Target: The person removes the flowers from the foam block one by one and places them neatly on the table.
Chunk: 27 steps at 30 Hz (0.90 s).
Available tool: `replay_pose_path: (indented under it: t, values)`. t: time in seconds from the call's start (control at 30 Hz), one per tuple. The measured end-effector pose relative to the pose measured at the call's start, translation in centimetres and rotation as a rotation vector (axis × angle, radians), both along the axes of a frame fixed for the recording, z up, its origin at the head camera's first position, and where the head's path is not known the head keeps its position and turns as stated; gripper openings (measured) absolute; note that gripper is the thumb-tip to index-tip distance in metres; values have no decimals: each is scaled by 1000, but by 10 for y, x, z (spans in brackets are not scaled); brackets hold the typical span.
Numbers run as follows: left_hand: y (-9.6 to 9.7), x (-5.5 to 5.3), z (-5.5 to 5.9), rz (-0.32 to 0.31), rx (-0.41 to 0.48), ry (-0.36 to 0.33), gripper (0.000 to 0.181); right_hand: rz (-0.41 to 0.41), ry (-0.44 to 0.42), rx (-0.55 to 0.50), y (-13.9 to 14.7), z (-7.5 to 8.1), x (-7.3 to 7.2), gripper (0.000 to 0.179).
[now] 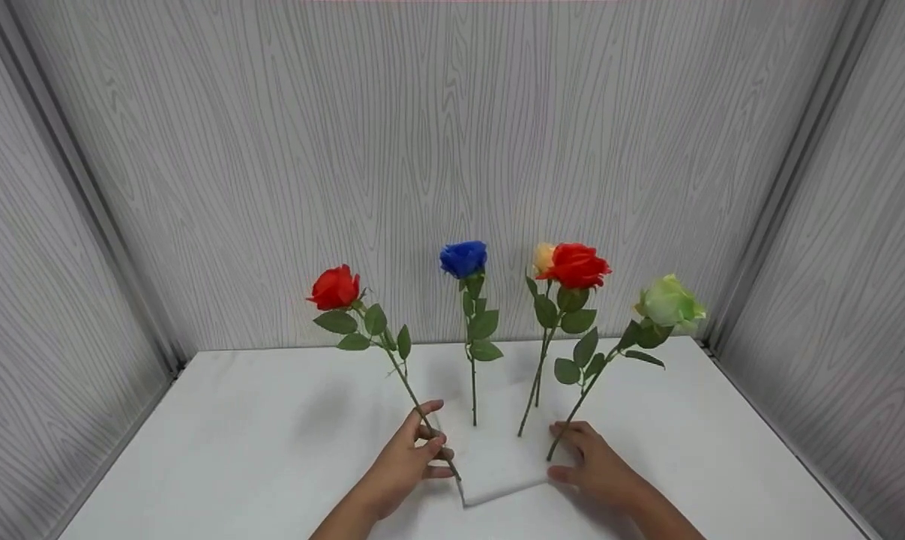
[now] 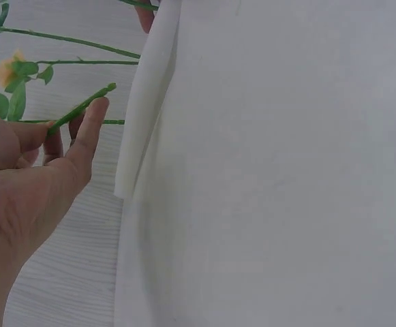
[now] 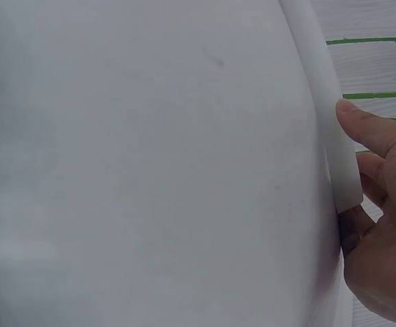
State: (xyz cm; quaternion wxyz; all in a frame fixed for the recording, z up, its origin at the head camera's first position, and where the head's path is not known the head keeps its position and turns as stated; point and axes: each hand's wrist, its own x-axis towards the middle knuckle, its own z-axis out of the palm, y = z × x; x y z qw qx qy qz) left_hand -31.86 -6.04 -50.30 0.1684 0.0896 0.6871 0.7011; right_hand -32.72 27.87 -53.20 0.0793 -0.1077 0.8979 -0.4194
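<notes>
In the head view my left hand (image 1: 403, 461) pinches the lower stem of a red rose (image 1: 336, 288) between thumb and fingers. The rose leans left, its stem end over the left front edge of a white block (image 1: 501, 469). The left wrist view shows the green stem's tip (image 2: 109, 87) sticking out past my fingertips. My right hand (image 1: 598, 465) grips the block's right side, thumb on the upper edge and fingers below in the right wrist view. Standing in the block are a blue rose (image 1: 464, 259), a second red rose (image 1: 578, 265), a pale yellow rose (image 1: 543, 257) and a light green rose (image 1: 669, 301).
The block sits on a white table (image 1: 250, 442). A grey wood-patterned panel (image 1: 392, 150) rises behind it, with similar panels at left and right. The green rose's stem leans right, crossing in front of my right fingers.
</notes>
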Motion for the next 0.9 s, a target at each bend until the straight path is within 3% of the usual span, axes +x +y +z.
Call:
replay_pose_path:
  t: [0.67, 0.9]
  values:
    - [-24, 10, 2, -58, -171, -11, 60, -23, -18, -6, -1, -1, -1, 76]
    - [-32, 13, 2, -71, -227, -26, 63, -17, 24, 26, -1, 0, 1, 72]
